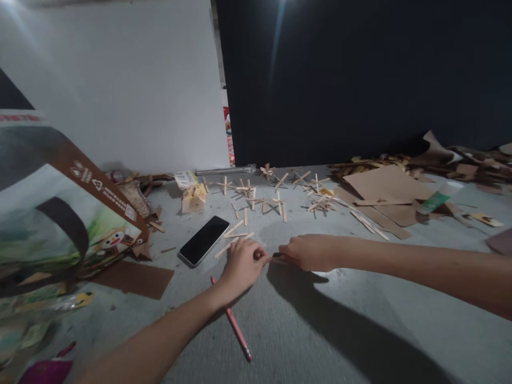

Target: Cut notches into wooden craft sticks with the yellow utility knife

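My left hand point(242, 265) and my right hand point(306, 252) meet on the grey floor, fingers pinched together around a small dark thing point(276, 258) between them that I cannot make out. A red pencil point(236, 325) lies under my left wrist. A black phone point(204, 240) lies just left of my left hand, with loose wooden sticks point(232, 241) beside it.
Several crossed wooden stick pieces point(280, 194) are scattered farther back. Cardboard sheets and scraps point(386, 186) lie at the right, a brown cardboard strip point(136, 278) at the left. A printed bag point(52, 213) stands at far left. A white board point(120, 85) and dark wall point(360, 74) stand behind.
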A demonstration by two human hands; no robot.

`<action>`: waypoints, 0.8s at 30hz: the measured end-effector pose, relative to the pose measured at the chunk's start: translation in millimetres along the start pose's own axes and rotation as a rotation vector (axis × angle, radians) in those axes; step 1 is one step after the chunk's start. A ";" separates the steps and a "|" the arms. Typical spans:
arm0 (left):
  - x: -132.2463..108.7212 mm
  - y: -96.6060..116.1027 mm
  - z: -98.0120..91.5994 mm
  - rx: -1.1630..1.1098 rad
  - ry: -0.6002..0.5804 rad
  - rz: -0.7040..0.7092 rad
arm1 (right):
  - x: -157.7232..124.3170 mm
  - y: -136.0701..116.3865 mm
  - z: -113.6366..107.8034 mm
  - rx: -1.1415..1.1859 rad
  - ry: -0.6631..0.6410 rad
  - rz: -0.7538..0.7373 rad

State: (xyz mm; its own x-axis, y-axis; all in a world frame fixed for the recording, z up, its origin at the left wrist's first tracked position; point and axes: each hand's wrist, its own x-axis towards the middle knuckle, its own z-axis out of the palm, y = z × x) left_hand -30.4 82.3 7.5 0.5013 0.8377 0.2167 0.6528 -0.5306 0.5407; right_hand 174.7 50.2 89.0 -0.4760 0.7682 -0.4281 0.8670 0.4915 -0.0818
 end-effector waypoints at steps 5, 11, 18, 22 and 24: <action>-3.0 1.5 -2.0 0.051 -0.002 0.058 | -13.0 5.8 9.4 -0.013 0.076 0.041; -12.6 10.9 -7.1 0.036 -0.093 0.092 | -19.1 -2.7 16.8 -0.045 0.060 0.050; -3.9 3.3 -5.1 -0.186 -0.103 0.050 | -17.2 -7.5 16.9 -0.076 0.042 0.075; 0.9 2.3 -12.4 -0.228 -0.185 0.162 | -17.4 -1.0 17.5 -0.078 0.072 0.052; 0.7 4.8 -15.1 -0.164 -0.215 0.215 | -18.8 2.0 17.1 -0.075 0.079 0.050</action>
State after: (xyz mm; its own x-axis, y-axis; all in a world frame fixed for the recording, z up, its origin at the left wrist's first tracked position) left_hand -35.5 82.3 22.5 0.7371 0.6533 0.1729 0.4280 -0.6493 0.6286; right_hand 188.0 29.7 81.5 -0.4450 0.8211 -0.3575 0.8779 0.4787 0.0067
